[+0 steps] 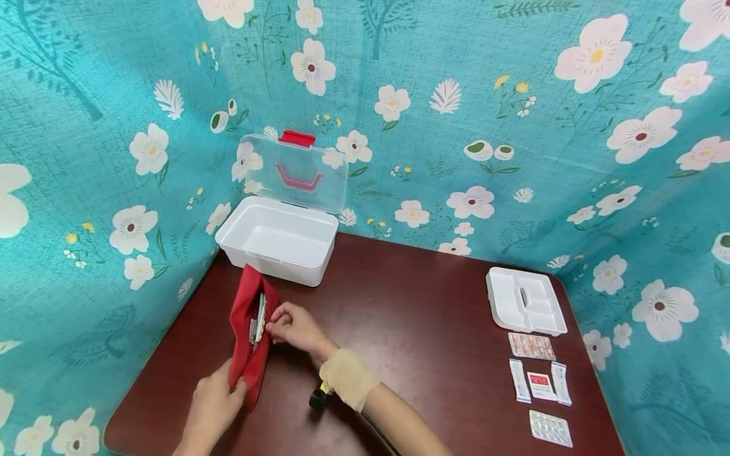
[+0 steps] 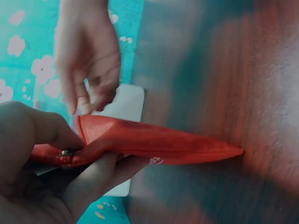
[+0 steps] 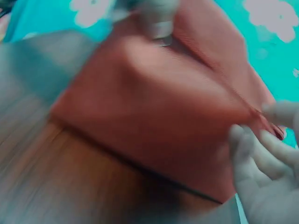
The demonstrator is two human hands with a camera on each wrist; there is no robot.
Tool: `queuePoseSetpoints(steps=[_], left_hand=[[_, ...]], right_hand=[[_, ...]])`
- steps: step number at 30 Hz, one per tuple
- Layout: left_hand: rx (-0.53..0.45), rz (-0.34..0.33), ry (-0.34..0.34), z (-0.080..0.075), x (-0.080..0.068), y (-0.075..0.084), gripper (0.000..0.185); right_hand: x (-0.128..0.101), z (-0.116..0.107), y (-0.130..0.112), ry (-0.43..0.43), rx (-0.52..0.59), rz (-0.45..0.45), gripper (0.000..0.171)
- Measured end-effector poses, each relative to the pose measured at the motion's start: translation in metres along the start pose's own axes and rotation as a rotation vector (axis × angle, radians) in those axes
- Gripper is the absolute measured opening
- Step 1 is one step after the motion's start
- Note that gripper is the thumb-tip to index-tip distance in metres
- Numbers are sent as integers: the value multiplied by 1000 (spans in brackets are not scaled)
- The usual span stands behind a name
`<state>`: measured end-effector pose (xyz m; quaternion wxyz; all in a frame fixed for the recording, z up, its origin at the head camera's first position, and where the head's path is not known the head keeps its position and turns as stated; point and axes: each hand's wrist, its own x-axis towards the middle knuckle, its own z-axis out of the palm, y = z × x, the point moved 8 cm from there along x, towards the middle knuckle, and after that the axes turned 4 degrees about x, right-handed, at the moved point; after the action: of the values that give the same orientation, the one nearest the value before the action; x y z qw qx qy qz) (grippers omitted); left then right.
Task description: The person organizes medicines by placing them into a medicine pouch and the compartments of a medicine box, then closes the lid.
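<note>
Left grip (image 1: 213, 402): pinching red pouch (image 1: 242, 310), near end | right grip (image 1: 299, 329): beside its middle, hold unclear

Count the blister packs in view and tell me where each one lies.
2. In the head view, the orange-patterned pack lies just below the white tray; the silver pack lies below the small packets. The red pouch may hide others.

We see a turquoise cloth (image 1: 422, 152) printed with pale flowers (image 1: 313, 66) and leafy sprigs (image 1: 536, 7) filling the upper half of the head view and running down both sides, brightest at upper left, behind a dark reddish-brown table (image 1: 433, 316) with rounded corners across the lower middle.
</note>
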<state>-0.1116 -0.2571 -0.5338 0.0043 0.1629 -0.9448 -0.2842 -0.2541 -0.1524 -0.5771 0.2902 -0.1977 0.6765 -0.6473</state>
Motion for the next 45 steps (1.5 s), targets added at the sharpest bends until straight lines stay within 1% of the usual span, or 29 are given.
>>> queuePoseSetpoints(steps=[2, 3, 5, 7, 9, 12, 15, 18, 20, 22, 24, 29, 33, 35, 39, 41, 43, 45], left_hand=[[-4, -7, -24, -4, 1, -6, 24], [-9, -12, -41, -5, 1, -8, 23], [-14, -12, -73, -6, 2, -10, 23], [-28, 3, -90, -7, 3, -10, 21], [-50, 3, -118, -5, 4, -10, 20], [-88, -1, -141, -4, 4, -8, 21], [-125, -21, -171, 0, 5, -8, 24], [-144, -7, -168, 0, 6, -4, 24], [-141, 4, -163, 0, 7, -3, 24], [-138, 12, -154, 0, 7, -2, 21], [-134, 16, -160, 0, 8, -3, 18], [-125, 39, -219, 4, 8, -2, 18], [-73, 97, -243, 7, 5, 2, 13], [-31, 142, -234, 7, 4, 6, 9], [72, 273, -193, 5, 3, 17, 6], [118, 363, -166, 2, 2, 22, 5], [141, 446, -139, 0, 1, 26, 3], [158, 521, -112, -3, -1, 28, 7]], right_hand=[[-12, 17, 0, -137, -200, -45, 13], [-18, 26, -2, -194, -318, -85, 13], [-31, 44, -7, -283, -510, -182, 15], [-41, 59, -13, -329, -623, -277, 19], [-49, 70, -19, -340, -691, -359, 23], [-55, 79, -25, -324, -739, -440, 24], [-58, 80, -29, -281, -795, -507, 22], [-59, 78, -30, -247, -850, -567, 22], [-60, 78, -29, -249, -880, -596, 21], [-62, 78, -27, -262, -914, -618, 18], [-63, 78, -24, -281, -937, -631, 13], [-61, 75, -18, -331, -964, -620, 13], [-59, 69, -18, -370, -923, -592, 5], [-58, 67, -21, -372, -902, -593, 5], [-57, 62, -28, -332, -915, -645, 5], [-56, 61, -30, -314, -930, -661, 7], [-56, 60, -31, -305, -955, -666, 9], [-56, 60, -33, -300, -979, -672, 9]])
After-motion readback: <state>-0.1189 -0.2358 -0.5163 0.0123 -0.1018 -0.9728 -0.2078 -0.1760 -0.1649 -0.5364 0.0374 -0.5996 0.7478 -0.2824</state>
